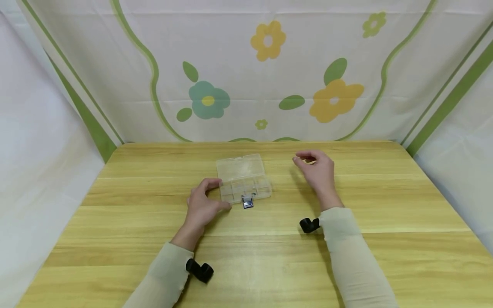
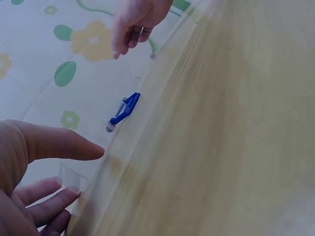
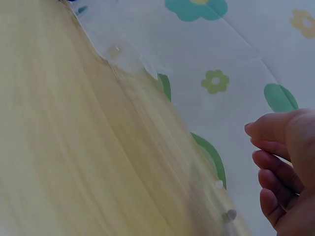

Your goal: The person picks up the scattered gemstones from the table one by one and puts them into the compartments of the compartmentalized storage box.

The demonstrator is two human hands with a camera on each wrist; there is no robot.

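A clear plastic compartment box (image 1: 245,187) lies on the table with its lid (image 1: 240,167) raised at the back. At its front edge sits a small blue piece (image 1: 247,202) with a silvery face; the left wrist view shows this blue piece (image 2: 127,108) side-on. My left hand (image 1: 202,204) grips the left end of the box, thumb at the front corner and fingers by the back edge. To the right of the box, my right hand (image 1: 316,170) hovers with fingers bent and thumb near the index fingertip. Nothing shows between those fingertips.
Two tiny round pieces, one whitish piece (image 3: 219,184) and one grey piece (image 3: 231,214), show near the table edge in the right wrist view. The wood-grain table (image 1: 254,265) meets a flower-print cloth (image 1: 239,64) at the back. Black wrist cameras sit at both sleeves.
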